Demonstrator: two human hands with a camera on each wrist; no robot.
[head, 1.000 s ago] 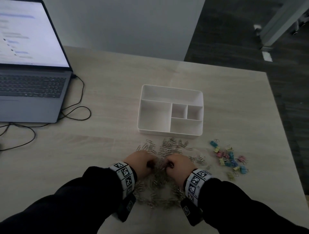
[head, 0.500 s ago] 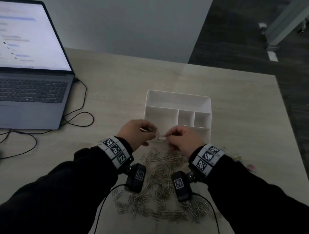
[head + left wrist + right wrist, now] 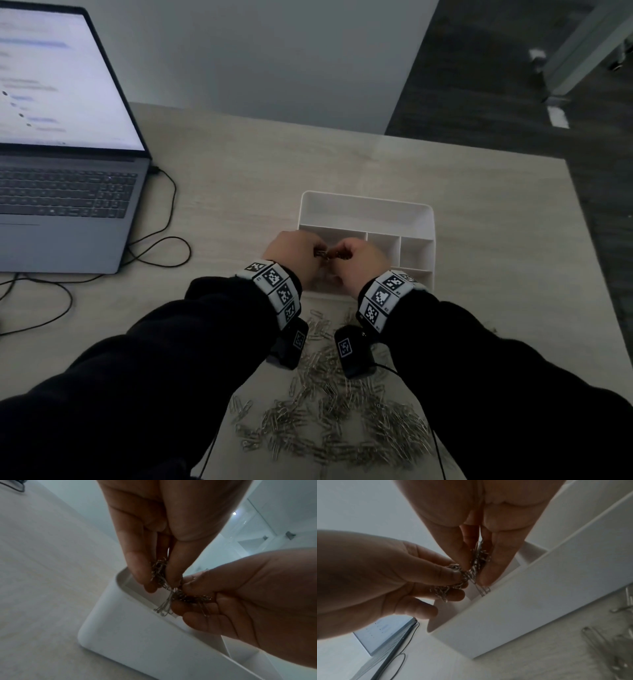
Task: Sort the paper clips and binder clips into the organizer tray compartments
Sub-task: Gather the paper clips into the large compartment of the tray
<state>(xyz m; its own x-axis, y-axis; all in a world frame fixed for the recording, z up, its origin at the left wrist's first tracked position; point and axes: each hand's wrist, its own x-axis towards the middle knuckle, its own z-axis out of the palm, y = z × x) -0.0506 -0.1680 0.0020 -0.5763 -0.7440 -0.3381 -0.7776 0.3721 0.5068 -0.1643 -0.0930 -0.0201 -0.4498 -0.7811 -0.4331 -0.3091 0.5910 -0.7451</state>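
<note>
Both my hands are together over the large left compartment of the white organizer tray [image 3: 366, 209]. They hold one tangled bunch of silver paper clips [image 3: 329, 254] between them. My left hand [image 3: 308, 251] pinches its end of the bunch [image 3: 160, 570] with thumb and fingers. My right hand [image 3: 346, 255] pinches the other end [image 3: 476, 559]. A few clips dangle from the bunch just above the tray's near wall [image 3: 137, 635]. A big pile of paper clips [image 3: 329, 414] lies on the table under my wrists. No binder clips show.
An open laptop [image 3: 61, 178] stands at the left, its black cables [image 3: 164, 246] looping across the table towards the tray. The table's right edge [image 3: 582, 240] drops to a dark floor. Loose clips [image 3: 599, 642] lie just in front of the tray's near wall [image 3: 522, 608].
Both hands rose from the paper-clip pile with a bunch of clips and moved forward, from the table in front of the tray to above its large left compartment.
</note>
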